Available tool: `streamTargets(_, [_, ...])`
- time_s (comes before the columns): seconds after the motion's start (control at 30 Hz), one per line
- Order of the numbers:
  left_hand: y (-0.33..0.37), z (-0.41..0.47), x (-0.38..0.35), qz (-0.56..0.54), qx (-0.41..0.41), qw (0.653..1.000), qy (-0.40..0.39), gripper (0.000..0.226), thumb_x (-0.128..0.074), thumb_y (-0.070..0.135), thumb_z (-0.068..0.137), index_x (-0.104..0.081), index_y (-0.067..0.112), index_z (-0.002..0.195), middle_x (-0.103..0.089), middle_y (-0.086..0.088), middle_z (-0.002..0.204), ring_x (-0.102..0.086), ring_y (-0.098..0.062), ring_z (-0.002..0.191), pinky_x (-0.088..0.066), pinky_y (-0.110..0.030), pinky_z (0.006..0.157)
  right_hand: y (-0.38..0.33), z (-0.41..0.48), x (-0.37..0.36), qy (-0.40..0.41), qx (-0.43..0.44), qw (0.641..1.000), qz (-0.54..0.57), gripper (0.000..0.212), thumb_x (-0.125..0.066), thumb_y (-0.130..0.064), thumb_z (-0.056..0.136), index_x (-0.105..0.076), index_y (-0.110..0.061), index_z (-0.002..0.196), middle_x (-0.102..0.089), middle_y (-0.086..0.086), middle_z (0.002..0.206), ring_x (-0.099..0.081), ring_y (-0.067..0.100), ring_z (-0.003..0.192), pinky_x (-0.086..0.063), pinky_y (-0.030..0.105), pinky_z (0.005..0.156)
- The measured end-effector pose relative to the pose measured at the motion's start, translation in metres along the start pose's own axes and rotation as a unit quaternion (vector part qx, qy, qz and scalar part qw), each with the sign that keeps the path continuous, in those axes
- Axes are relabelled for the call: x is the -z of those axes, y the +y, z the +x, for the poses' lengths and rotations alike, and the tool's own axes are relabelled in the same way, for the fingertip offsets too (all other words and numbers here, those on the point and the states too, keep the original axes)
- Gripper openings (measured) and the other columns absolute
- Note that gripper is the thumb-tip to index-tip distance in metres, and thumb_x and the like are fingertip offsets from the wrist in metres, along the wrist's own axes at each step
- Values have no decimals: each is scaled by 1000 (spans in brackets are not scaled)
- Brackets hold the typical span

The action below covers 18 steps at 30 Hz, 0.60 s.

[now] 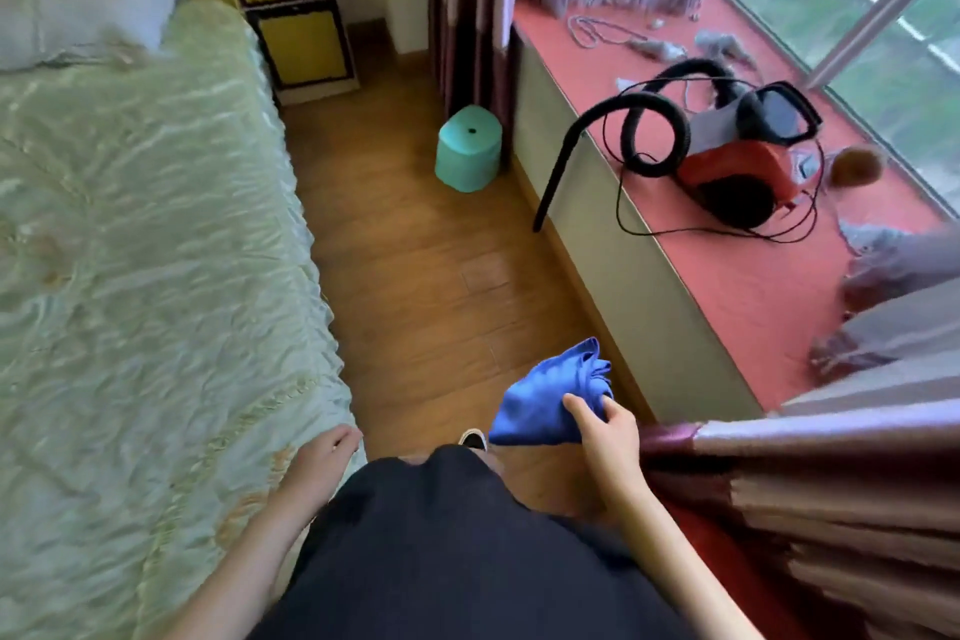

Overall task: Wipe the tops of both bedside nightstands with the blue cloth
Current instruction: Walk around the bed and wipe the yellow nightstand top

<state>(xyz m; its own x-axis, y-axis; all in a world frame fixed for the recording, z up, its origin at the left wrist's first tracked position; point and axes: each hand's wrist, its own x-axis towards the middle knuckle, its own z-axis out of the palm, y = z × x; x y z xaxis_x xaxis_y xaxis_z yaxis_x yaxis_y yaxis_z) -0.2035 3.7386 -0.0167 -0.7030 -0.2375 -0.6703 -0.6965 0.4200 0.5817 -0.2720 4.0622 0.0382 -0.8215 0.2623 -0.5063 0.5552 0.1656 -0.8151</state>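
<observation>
Nightstand (291, 10) — top cut off

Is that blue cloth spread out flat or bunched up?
Bunched up: the blue cloth hangs crumpled from the right hand, its folds gathered at the pinch.

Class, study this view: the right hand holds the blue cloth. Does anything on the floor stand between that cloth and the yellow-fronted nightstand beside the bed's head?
The right hand grips the crumpled blue cloth. The wooden floor strip leading to the yellow-fronted nightstand looks open; only a mint-green plastic stool stands off to its right, by the curtain.
</observation>
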Motion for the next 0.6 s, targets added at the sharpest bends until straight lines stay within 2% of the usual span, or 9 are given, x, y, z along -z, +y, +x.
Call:
streamTargets(0.1, [78, 37, 8, -5, -50, 999, 2, 26, -43, 30, 96, -67, 22, 89, -66, -3, 97, -61, -21, 95, -44, -28, 77, -47, 56, 6, -3, 15, 1000, -24, 24, -65, -14, 83, -64, 9, 81, -66, 8, 73, -59, 15, 72, -48, 27, 64])
streamTargets(0.2, [142, 75, 17, 9, -88, 996, -4, 30, -42, 31, 96, -67, 13, 94, -66, -6, 101, -60, -22, 97, -45, -31, 82, -84, 113, 19, 14, 30, 999, -35, 22, -63, -8, 85, -60, 13, 81, -61, 10, 72, -54, 16, 69, -46, 17, 52])
streamTargets(0.33, [208, 123, 25, 10, -107, 994, 13, 27, -43, 34, 96, -68, 23, 97, -64, 7, 103, -57, -10, 98, -45, -31, 88, -122, 198, 35, 36, 14, 997, -72, 32, -68, -29, 75, -63, 3, 76, -63, 8, 70, -55, 17, 68, -46, 35, 66])
streamTargets(0.43, [244, 164, 25, -23, -96, 994, 40, 26, -44, 32, 96, -68, 22, 96, -64, 6, 102, -57, -9, 98, -44, -30, 88, -151, 267, 33, 50, 13, 994, -98, 24, -67, -19, 82, -63, 4, 78, -63, 12, 74, -55, 21, 72, -46, 37, 71])
streamTargets(0.6, [299, 231, 36, -64, -53, 992, 101, 26, -44, 25, 97, -68, 13, 98, -64, 2, 101, -54, -2, 89, -38, -11, 77, -210, 381, -1, 21, 23, 992, -125, 25, -66, -16, 82, -60, 7, 73, -60, 12, 69, -53, 21, 70, -46, 41, 71])
